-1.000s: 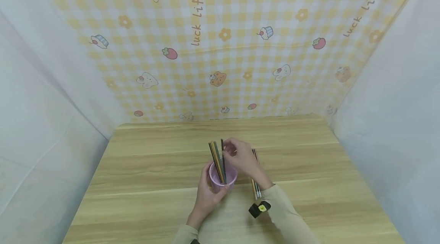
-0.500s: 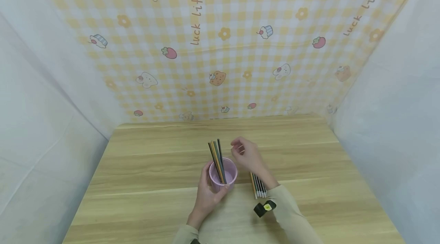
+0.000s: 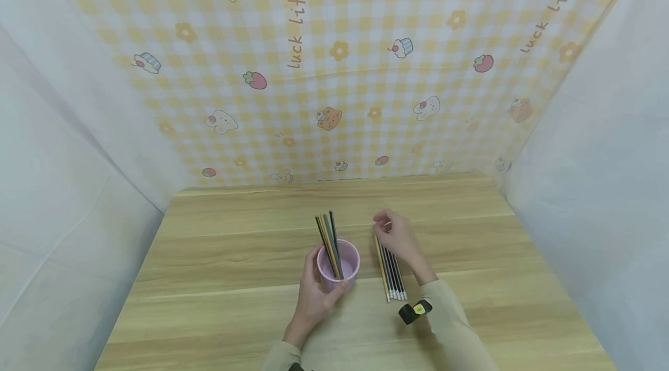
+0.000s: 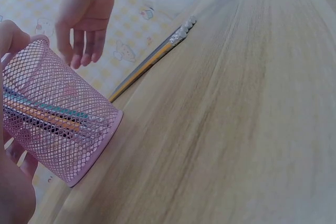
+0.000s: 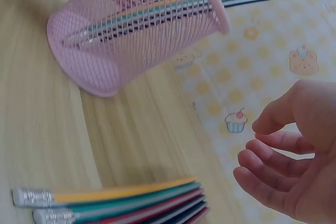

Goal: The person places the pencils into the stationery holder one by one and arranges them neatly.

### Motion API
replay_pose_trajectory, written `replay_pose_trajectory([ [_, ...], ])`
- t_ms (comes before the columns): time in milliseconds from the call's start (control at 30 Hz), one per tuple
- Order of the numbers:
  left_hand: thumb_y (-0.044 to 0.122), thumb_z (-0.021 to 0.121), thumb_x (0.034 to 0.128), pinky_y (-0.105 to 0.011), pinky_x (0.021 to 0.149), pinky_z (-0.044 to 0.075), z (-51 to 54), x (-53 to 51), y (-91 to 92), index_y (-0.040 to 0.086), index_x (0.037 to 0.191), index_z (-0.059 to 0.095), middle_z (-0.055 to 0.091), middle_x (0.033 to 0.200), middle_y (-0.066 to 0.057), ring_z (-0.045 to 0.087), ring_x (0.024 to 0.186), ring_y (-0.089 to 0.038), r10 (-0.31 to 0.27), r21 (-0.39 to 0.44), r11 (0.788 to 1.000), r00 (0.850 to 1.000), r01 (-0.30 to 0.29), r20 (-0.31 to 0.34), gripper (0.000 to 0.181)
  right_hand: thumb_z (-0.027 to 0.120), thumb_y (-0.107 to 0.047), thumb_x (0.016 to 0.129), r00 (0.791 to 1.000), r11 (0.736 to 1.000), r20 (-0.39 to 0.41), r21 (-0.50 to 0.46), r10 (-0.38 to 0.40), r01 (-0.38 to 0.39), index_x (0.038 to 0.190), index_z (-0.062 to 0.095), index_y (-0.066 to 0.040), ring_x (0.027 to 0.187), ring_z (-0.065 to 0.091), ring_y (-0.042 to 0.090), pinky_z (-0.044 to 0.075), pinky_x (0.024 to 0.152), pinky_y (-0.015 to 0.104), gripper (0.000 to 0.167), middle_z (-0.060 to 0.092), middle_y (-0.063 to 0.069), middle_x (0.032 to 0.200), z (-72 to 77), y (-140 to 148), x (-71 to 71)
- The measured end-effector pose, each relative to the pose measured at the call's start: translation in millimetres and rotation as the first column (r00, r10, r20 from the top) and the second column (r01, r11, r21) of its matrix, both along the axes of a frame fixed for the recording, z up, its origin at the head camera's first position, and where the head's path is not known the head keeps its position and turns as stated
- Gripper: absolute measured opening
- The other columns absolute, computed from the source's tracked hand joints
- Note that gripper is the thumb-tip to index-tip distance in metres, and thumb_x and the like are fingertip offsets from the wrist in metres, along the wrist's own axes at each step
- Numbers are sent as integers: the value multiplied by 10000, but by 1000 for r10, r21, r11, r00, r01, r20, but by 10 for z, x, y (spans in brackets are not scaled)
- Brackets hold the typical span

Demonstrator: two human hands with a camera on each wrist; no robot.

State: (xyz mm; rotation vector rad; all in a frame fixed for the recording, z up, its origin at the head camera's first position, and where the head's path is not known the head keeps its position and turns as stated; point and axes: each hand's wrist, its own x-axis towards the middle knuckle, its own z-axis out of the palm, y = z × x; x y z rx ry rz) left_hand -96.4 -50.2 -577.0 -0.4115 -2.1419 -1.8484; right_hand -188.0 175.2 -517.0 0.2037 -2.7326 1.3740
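My left hand (image 3: pixel 312 296) grips a pink mesh pen cup (image 3: pixel 352 265) that stands upright on the table, thumb near its front. Several pencils (image 3: pixel 327 237), black, yellow-orange and green, lean to the left inside the cup. Right of the cup lies a row of loose pencils (image 3: pixel 393 281) with their eraser ends toward me. Over the far end of that row is my right hand (image 3: pixel 399 237), fingers loosely bent. In the right wrist view, nothing is between the fingers of the right hand (image 5: pixel 294 156), and the pencils (image 5: pixel 126 198) lie apart from it.
The wooden table (image 3: pixel 225 243) ends at a yellow checked cloth (image 3: pixel 334 86) hanging at the back. White walls (image 3: pixel 68 185) stand on both sides. A black wrist camera (image 3: pixel 413 312) sits on the right sleeve.
My right hand has let go of a dark pencil, which now leans in the cup. The hand has moved right, to above the loose pencils. My left hand keeps its grip on the cup.
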Motion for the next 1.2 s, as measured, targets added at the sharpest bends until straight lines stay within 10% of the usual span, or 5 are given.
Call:
replay_pose_trajectory([
  [1200, 124, 848, 718, -491, 985, 544, -51, -9, -15, 100, 1510, 390, 558, 1436, -139, 574, 1259, -366, -19, 33, 999, 1000, 19, -1, 915, 673, 8, 795, 964, 980, 230, 180, -130, 89, 1112, 640, 6, 843, 627, 242, 559, 742, 365, 319, 672, 138, 981, -317, 282, -39],
])
